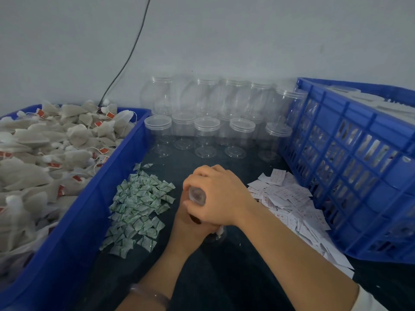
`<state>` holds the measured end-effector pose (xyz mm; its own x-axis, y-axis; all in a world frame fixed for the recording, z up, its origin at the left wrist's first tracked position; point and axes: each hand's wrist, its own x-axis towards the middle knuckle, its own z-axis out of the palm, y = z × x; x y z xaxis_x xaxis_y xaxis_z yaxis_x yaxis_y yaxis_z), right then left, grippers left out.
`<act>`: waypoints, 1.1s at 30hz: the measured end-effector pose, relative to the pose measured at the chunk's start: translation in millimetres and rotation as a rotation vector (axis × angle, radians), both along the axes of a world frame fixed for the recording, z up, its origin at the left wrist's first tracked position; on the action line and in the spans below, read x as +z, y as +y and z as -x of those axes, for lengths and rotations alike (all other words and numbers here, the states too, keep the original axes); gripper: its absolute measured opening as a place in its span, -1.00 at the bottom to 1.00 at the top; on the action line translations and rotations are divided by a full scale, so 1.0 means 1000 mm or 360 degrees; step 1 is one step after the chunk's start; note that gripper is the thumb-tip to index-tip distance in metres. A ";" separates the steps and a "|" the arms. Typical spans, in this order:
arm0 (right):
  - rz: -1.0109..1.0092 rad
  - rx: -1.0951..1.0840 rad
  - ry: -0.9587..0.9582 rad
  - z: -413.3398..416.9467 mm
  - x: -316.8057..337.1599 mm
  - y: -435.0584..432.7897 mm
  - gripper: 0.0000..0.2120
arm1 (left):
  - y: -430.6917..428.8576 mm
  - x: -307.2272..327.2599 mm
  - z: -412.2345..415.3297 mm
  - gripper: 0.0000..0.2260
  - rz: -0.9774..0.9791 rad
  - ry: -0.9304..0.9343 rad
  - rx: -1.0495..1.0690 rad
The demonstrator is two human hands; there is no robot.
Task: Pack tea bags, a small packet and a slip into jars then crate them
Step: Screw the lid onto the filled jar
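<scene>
Two hands: both clamped on one clear jar [196,195] above the middle of the dark bench [224,277].
bracelet [149,294]: pale and translucent, on the left wrist at the near edge of the view.
sleeve [368,299]: white, on the right forearm at the near right corner of the view.
left hand [190,225]: under the right one, fingers curled round the jar's lower part.
right hand [217,194]: on top, fingers wrapped over the jar's upper end.
jar: mostly hidden by both hands; one rounded end shows between the fingers and a bit of clear plastic shows below the wrists. I cannot tell what is inside.
small packets [139,205]: loose heap, white with green print, on the bench just left of the hands.
slips [289,205]: scattered white paper pile on the bench right of the hands, running along the crate's foot.
bin [94,198]: blue, along the bench's left edge, heaped with tea bags [45,158] that have strings and red tags.
crate [359,176]: blue lattice walls, along the bench's right edge; pale round tops show above its rim, blurred.
empty jars [206,131]: clear, upright, in rows at the bench's far edge, between bin and crate.
cable [128,61]: dark, running down the grey wall [247,37] to the bin's far corner.
</scene>
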<state>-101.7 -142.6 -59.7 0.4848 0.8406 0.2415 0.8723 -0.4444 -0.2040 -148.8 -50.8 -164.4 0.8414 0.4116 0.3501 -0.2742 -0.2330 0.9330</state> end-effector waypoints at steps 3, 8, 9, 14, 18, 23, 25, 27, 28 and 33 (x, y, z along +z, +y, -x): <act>0.0014 -0.0032 -0.0003 0.002 0.000 0.000 -0.68 | 0.002 -0.002 0.001 -0.61 -0.0008 0.0036 -0.0013; 0.0004 -0.0176 0.0017 0.010 -0.001 0.003 -0.67 | -0.003 0.000 0.001 -0.77 -0.0118 0.0168 0.0037; 0.0005 -0.0222 0.0016 0.012 -0.001 0.005 -0.66 | -0.004 0.002 0.000 -0.75 -0.0200 0.0167 0.0089; 0.0025 -0.0365 -0.0014 0.017 -0.001 0.012 -0.65 | -0.005 0.006 0.001 -0.61 -0.0249 0.0229 0.0144; 0.0076 -0.0190 0.0019 0.010 0.003 0.005 -0.69 | -0.007 0.016 0.006 -0.87 -0.0133 0.0154 -0.0003; 0.0097 0.0132 0.0171 -0.001 0.011 -0.004 -0.75 | -0.003 0.016 0.006 -0.76 -0.0106 0.0112 -0.0051; 0.0094 0.0134 0.0144 -0.002 0.010 -0.003 -0.76 | -0.002 0.014 0.007 -0.81 -0.0079 0.0124 -0.0070; 0.0074 0.0086 0.0105 0.001 0.007 -0.003 -0.77 | -0.003 0.013 0.007 -0.82 -0.0110 0.0171 -0.0040; 0.0066 0.0037 0.0080 0.003 0.006 -0.002 -0.77 | -0.004 0.014 0.005 -0.81 -0.0131 0.0189 -0.0018; 0.0066 -0.0459 -0.0015 0.020 0.001 0.015 -0.70 | -0.006 0.008 -0.003 -0.62 -0.0357 0.0365 0.0086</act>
